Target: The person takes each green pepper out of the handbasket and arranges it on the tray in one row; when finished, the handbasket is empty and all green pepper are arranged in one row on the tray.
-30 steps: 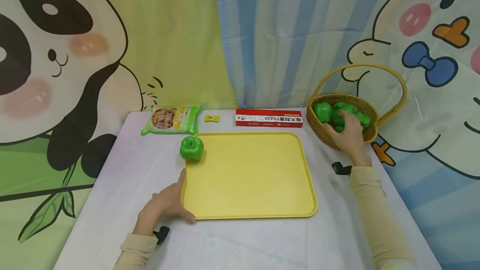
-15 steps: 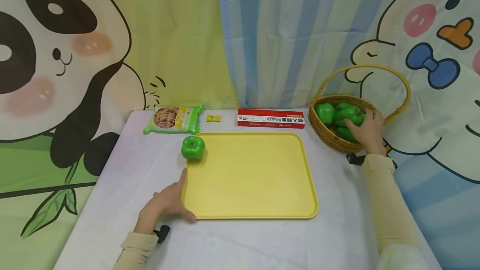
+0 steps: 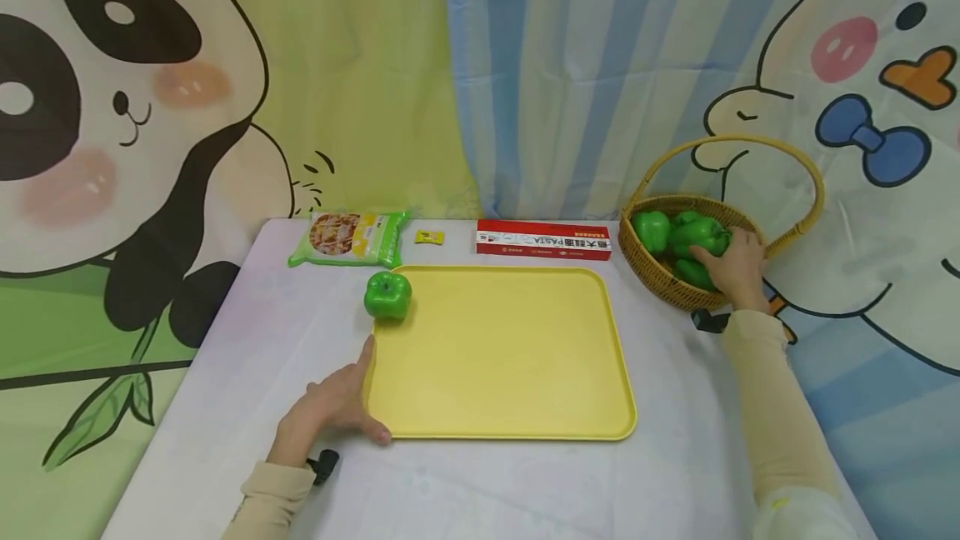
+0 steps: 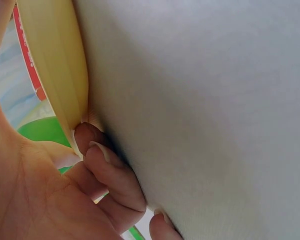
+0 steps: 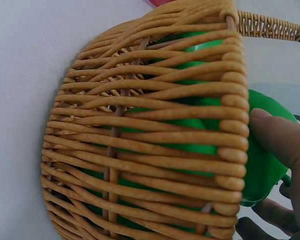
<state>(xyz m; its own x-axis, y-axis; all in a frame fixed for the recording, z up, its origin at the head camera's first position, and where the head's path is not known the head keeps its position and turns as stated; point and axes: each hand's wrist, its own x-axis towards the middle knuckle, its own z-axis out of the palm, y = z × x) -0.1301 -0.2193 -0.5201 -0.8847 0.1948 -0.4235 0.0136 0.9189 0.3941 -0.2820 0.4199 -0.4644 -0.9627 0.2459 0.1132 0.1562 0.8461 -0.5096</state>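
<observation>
In the head view my left hand holds the near left corner of a yellow tray, index finger along its side and thumb at its front edge. The left wrist view shows bent fingers against the tray's edge. A green bell pepper sits on the tray's far left corner. My right hand reaches into a wicker basket of several green peppers and grips one green bell pepper. From the right wrist, its thumb lies on this pepper; the basket wall partly hides it.
Behind the tray lie a green food packet, a small yellow packet and a red and white pasta box. The basket's tall handle arches over the peppers. A printed curtain hangs behind the white table.
My right hand has moved right across the basket from above the peppers, to a pepper at its right side. My left hand stays at the tray's corner. The head view has shifted slightly.
</observation>
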